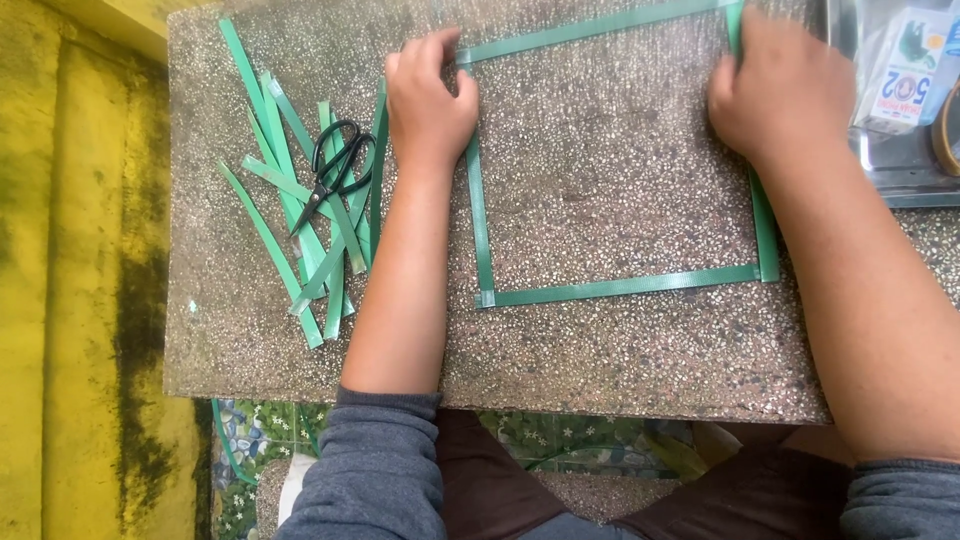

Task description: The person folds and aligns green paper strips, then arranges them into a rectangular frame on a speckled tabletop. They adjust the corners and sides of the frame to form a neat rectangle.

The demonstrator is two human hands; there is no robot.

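Note:
A rectangular frame of green plastic strap lies flat on a speckled stone slab. My left hand presses down on the frame's far left corner, fingers curled over the strap. At the far right corner, my right hand rests on the strap in the same way. The near strap and both near corners lie uncovered between my forearms.
A loose pile of several cut green strap pieces lies left of my left hand, with black scissors on top. A metal tray holding a small glue package sits at the far right. A yellow wall borders the slab's left.

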